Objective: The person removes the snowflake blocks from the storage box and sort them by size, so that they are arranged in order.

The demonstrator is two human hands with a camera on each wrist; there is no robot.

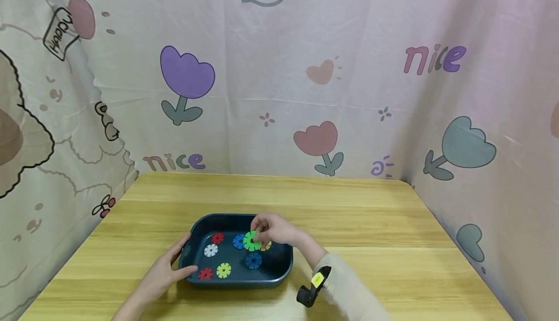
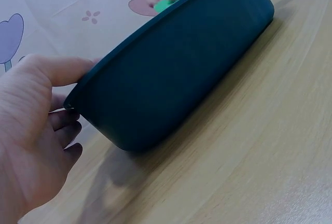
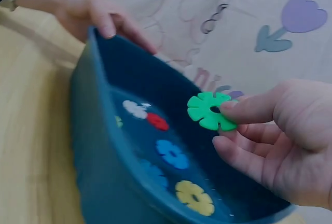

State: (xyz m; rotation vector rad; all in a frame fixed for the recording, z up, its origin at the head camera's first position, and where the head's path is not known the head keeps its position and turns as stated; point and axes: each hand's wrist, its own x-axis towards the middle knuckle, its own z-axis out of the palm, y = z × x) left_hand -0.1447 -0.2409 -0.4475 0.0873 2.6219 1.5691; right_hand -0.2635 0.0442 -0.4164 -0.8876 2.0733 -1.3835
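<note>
A dark teal plastic tub (image 1: 236, 283) stands on the table. My left hand (image 1: 160, 273) grips its left end, thumb over the rim and fingers along the outside, as the left wrist view also shows. Over the tub, my right hand (image 1: 277, 229) pinches a bright green notched plastic disc (image 3: 199, 111) between thumb and fingers. Several more notched discs lie on the tub's floor: a white disc (image 1: 207, 251), a red disc (image 1: 217, 236), another red disc (image 1: 203, 274), a yellow-green disc (image 1: 220, 271), two blue discs (image 1: 254, 265), and a yellow disc (image 3: 187, 192) partly hidden in the head view.
The wooden table (image 1: 371, 219) extends around the tub on all sides. Behind it and at both sides hangs a pale printed cloth (image 1: 271, 54). A black strap with a small camera (image 1: 307, 294) sits on my right wrist.
</note>
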